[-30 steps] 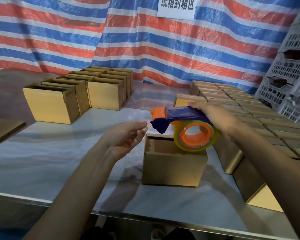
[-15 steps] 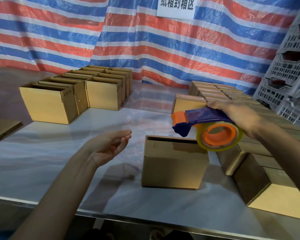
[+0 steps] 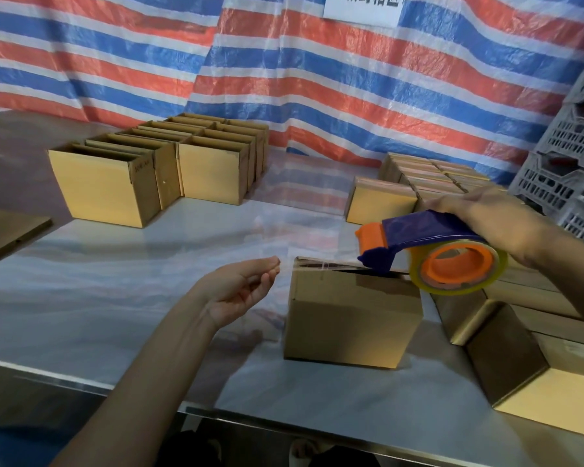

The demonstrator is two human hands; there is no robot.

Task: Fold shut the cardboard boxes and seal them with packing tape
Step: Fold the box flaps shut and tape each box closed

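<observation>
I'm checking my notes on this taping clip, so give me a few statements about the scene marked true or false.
The right hand grips a blue-and-orange tape dispenser. True.
The left hand presses flat on the middle box. False: it hangs left of the box, fingertips pinching what looks like the end of the clear tape.
The boxes at the back left are taped shut. False: their tops stand open.
The dispenser's nose sits at the middle box's top edge. True.

- My left hand (image 3: 246,288) lies palm up, fingertips pinched together.
- My right hand (image 3: 486,217) grips the dispenser (image 3: 418,230) from above, forearm angled in from the right.
</observation>
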